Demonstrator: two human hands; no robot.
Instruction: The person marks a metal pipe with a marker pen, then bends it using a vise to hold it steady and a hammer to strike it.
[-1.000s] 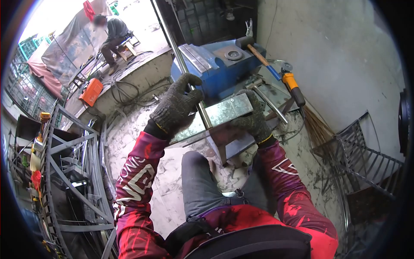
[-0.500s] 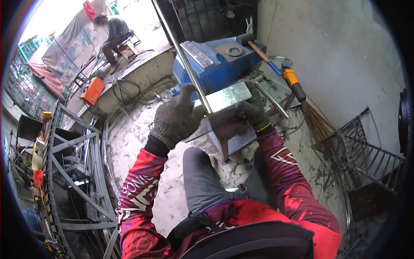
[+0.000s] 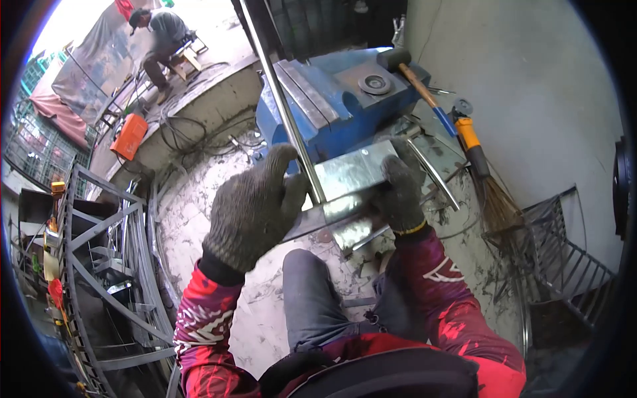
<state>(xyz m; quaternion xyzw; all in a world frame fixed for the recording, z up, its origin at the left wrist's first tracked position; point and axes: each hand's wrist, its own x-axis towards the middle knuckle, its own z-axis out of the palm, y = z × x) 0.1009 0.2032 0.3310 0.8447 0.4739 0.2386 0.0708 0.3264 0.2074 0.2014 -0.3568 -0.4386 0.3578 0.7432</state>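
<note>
A dark knitted glove covers my left hand (image 3: pixel 255 202), which is closed around the lower part of a long shiny metal tube (image 3: pixel 282 106). Against the tube's lower end sits a shiny metal plate piece (image 3: pixel 355 169) with a dark edge facing me. My right hand (image 3: pixel 401 192), gloved too, grips the right end of that piece, thumb on top and fingers hidden beneath. Just beyond the hands stands a large blue vise (image 3: pixel 332 93). A thinner metal rod (image 3: pixel 434 176) lies to the right of my right hand.
A mallet (image 3: pixel 418 86) rests on the vise, with an orange grinder (image 3: pixel 470 142) to its right. Metal frames (image 3: pixel 119 278) stand at left, a rack (image 3: pixel 570 252) and broom (image 3: pixel 497 209) at right. Beyond a low ledge, a person (image 3: pixel 162 46) sits near an orange box (image 3: pixel 129 136).
The metal piece has tilted, showing more of its shiny top face. My left hand has shifted slightly left and down, and the view has moved somewhat.
</note>
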